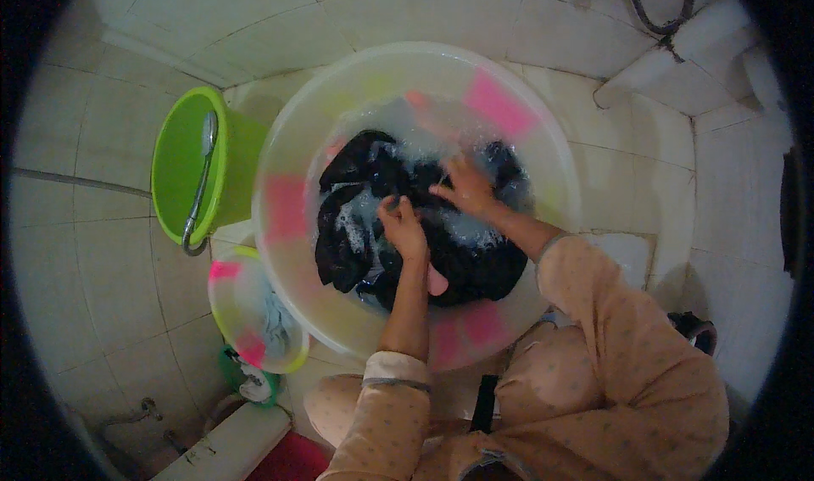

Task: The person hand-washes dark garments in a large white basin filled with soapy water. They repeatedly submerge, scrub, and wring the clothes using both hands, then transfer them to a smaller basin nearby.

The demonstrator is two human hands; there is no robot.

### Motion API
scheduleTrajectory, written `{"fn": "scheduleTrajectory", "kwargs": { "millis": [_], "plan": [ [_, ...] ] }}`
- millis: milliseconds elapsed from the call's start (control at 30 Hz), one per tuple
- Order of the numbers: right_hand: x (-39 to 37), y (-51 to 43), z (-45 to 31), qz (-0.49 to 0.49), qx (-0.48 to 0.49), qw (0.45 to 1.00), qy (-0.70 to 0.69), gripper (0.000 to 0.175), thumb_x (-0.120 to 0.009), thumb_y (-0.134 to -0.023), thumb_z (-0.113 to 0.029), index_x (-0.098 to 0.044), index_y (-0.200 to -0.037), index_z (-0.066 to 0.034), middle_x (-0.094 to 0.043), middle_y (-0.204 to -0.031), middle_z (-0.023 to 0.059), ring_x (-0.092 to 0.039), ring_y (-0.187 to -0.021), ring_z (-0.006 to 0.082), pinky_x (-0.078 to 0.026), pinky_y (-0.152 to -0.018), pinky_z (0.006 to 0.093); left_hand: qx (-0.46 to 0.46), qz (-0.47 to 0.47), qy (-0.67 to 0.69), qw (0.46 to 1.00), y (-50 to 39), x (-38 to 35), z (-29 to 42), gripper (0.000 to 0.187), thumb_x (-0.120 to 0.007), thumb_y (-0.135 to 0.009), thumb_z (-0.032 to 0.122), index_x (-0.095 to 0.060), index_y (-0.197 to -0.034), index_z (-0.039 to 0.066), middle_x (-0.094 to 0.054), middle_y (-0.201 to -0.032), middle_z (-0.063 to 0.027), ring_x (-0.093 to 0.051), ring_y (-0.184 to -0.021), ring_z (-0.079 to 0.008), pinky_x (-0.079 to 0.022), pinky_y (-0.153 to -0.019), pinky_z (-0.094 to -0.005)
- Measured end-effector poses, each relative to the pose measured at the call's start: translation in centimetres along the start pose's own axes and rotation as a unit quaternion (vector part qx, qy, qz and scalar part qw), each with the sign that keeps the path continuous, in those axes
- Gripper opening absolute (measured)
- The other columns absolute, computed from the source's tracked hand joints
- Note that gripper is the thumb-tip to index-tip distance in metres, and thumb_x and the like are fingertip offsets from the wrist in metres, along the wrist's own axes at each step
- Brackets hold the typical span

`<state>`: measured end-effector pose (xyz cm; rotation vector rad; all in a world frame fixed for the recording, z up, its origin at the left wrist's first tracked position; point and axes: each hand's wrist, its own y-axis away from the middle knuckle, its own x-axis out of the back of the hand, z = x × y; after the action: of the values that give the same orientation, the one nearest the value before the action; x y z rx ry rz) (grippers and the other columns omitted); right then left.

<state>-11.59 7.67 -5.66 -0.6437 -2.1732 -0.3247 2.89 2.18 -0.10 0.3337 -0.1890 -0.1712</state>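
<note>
A large round plastic tub (280, 144) with pink and yellow patches holds sudsy water and dark wet cloth (483, 268). My left hand (404, 226) is over the middle of the cloth, its thumb and fingers bent close together; whether they pinch any fabric is unclear. To its upper right, my right hand (467, 185) lies at the cloth and foam with its fingers spread. A pink item (437, 282) shows beside my left forearm, partly covered. Something pinkish (420, 102) lies under the foam near the tub's far side.
Left of the tub stands a green bucket (222, 195) with a shower head (209, 134) hanging in it. Below it, a smaller tub (219, 312) holds pale blue cloth (276, 322). A green container (273, 389) sits by a pale ledge (235, 443). Tiled walls enclose the floor.
</note>
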Motion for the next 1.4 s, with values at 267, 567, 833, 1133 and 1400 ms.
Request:
{"fn": "scheduleTrajectory", "kwargs": {
  "millis": [267, 567, 833, 1133, 1400],
  "plan": [
    [1.6, 1.4, -9.4, -0.005, 0.083, 0.938, -0.336, 0.039, -0.057, -0.070, -0.002, -0.055, -0.108, -0.0093, -0.055, -0.111, 0.0117, -0.051, -0.102, 0.0303, -0.040, -0.087, 0.0363, 0.230, -0.176, 0.167, 0.942, -4.0, 0.3, 3.4, 0.069, -0.048, -0.079, 0.056, -0.037, -0.128, 0.009, -0.049, -0.117, -0.0072, -0.047, -0.097, -0.0218, -0.036, -0.087, -0.0340],
    [1.8, -0.9, -12.8, 0.009, 0.198, 0.980, -0.022, 0.015, -0.049, -0.076, -0.025, -0.046, -0.079, -0.0103, -0.060, -0.069, 0.0152, -0.060, -0.064, 0.0347, -0.044, -0.048, 0.0464, -0.042, -0.208, 0.192, 0.958, -3.8, 1.8, 0.4, 0.026, -0.045, -0.087, 0.021, -0.053, -0.100, 0.001, -0.054, -0.099, -0.0069, -0.053, -0.083, -0.0209, -0.045, -0.071, -0.0310],
    [0.9, -3.7, -3.8, 0.058, 0.119, 0.991, 0.016, 0.046, -0.058, -0.076, -0.023, -0.045, -0.118, -0.0094, -0.049, -0.111, 0.0205, -0.054, -0.094, 0.0339, -0.043, -0.076, 0.0442, 0.219, -0.154, 0.202, 0.942, 0.9, 0.8, 3.9, 0.023, -0.051, -0.085, 0.018, -0.056, -0.104, 0.008, -0.052, -0.071, -0.0022, -0.050, -0.060, -0.0146, -0.044, -0.057, -0.0234],
    [1.5, -3.8, -9.5, -0.083, 0.021, 0.933, -0.351, 0.024, -0.043, -0.066, 0.006, -0.063, -0.076, -0.0003, -0.064, -0.078, 0.0101, -0.059, -0.080, 0.0197, -0.044, -0.076, 0.0297, 0.082, -0.085, 0.103, 0.988, -4.7, 4.1, 1.7, 0.049, -0.050, -0.086, 0.023, -0.034, -0.132, 0.017, -0.055, -0.094, -0.0056, -0.052, -0.077, -0.0159, -0.044, -0.066, -0.0287],
    [1.7, 2.0, -16.6, -0.133, 0.279, 0.944, -0.118, 0.023, -0.057, -0.068, -0.021, -0.059, -0.090, -0.0131, -0.061, -0.075, 0.0128, -0.059, -0.070, 0.0327, -0.046, -0.058, 0.0434, 0.172, -0.156, 0.463, 0.856, -5.7, 4.8, 1.0, 0.034, -0.044, -0.084, 0.019, -0.046, -0.114, 0.004, -0.055, -0.097, -0.0108, -0.053, -0.089, -0.0255, -0.043, -0.074, -0.0380]
  ]
}}
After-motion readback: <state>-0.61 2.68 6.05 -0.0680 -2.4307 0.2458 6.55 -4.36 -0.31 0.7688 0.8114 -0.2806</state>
